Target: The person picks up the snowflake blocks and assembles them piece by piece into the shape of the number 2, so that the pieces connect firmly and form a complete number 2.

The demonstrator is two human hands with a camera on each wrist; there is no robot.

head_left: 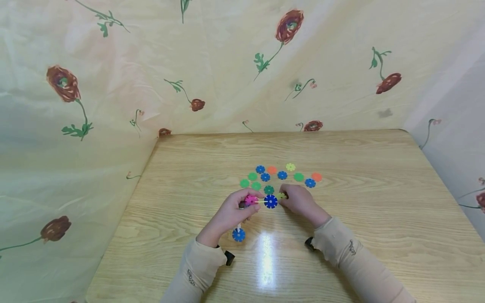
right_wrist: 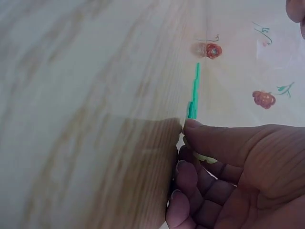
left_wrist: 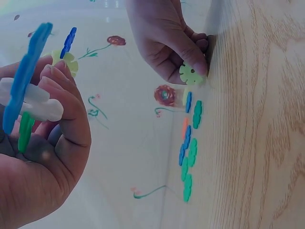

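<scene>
My left hand (head_left: 231, 210) grips a joined cluster of notched plastic discs above the table. A pink disc (head_left: 251, 200) and a dark blue disc (head_left: 270, 201) stand at its upper side, and a lighter blue disc (head_left: 238, 235) hangs below the hand. In the left wrist view, white (left_wrist: 52, 109), green (left_wrist: 25, 133) and pale yellow (left_wrist: 70, 64) discs also belong to the cluster, partly hidden by fingers. My right hand (head_left: 301, 202) pinches a yellow-green notched disc (left_wrist: 191, 74) between thumb and fingers, low at the tabletop, just right of the dark blue disc.
Loose discs lie flat beyond the hands: several green ones (head_left: 252, 176), several blue ones (head_left: 282, 175), two orange ones (head_left: 272, 170) and a yellow one (head_left: 290, 167). The wooden table (head_left: 170, 210) meets a flower-printed cloth (head_left: 227, 75) at the back and left.
</scene>
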